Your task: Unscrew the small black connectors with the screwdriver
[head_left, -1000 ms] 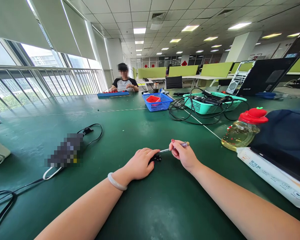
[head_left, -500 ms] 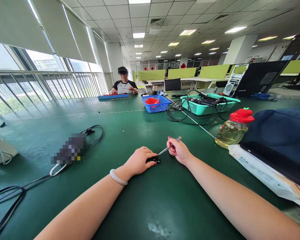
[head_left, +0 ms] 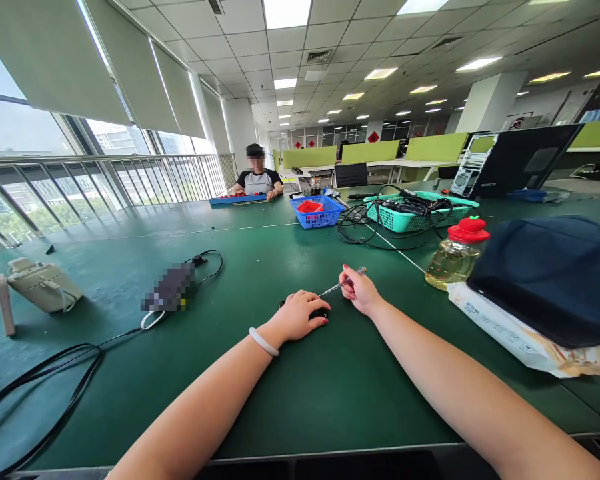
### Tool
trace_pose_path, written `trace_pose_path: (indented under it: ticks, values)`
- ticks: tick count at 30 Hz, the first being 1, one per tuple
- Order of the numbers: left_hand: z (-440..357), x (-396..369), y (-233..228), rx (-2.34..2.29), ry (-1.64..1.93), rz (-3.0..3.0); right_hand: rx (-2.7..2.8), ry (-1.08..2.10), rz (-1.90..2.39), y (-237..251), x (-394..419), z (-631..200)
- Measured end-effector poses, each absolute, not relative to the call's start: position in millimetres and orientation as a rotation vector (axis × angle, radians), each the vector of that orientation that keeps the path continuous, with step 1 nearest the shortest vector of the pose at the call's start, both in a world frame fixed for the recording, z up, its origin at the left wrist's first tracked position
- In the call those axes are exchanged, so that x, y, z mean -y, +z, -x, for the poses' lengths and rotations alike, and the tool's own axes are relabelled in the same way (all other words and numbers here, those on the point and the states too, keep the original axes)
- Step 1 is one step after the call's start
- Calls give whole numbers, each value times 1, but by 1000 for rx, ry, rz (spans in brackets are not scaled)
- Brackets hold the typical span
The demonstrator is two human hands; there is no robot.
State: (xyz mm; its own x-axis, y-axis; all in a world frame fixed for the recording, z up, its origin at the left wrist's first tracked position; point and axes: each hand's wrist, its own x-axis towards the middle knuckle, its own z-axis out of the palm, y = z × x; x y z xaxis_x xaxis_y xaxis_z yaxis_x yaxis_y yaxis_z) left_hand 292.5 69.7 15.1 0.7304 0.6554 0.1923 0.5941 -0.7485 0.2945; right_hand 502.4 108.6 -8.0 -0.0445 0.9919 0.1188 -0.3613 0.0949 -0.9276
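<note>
Two open baskets stand across the dark green worktop [head_left: 260, 260]: a blue latticed plastic basket [head_left: 317, 220] with a red plastic tray [head_left: 310, 207] inside, and a teal plastic basket [head_left: 397, 223] heaped with black cables [head_left: 407, 204], loops spilling over its left side. Crowding the right forearm's side are a clear bottle with a red tomato-shaped lid [head_left: 467, 230], a navy cloth bag [head_left: 545, 280] and a long white printed packet [head_left: 495, 327] against the bag. On the left lie a beige flask-like container [head_left: 45, 287] and a looping black cord [head_left: 101, 357]. Bare green surface runs from the hands to the baskets and back to the worktop's near edge, just in view below. The left hand [head_left: 300, 315] bends over a small black object [head_left: 323, 313], gripping it between thumb and fingers and covering most of it. The right hand [head_left: 357, 292] pinches a slim metal-shafted tool [head_left: 334, 288]; I can't tell whether its tip touches the object. The dark block [head_left: 170, 287] on the left is pixelated beyond recognition.
</note>
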Motion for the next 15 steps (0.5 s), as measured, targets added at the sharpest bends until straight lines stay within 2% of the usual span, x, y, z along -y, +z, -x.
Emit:
trace_pose_path:
  ticks: [8, 15]
  values:
    - [-254, -28, 22, -1073, 385, -2606, 1040, 1360, 795, -6, -105, -508]
    - [-137, 15, 27, -1428, 325, -2455, 1030, 1401, 785, -10, -109, -510]
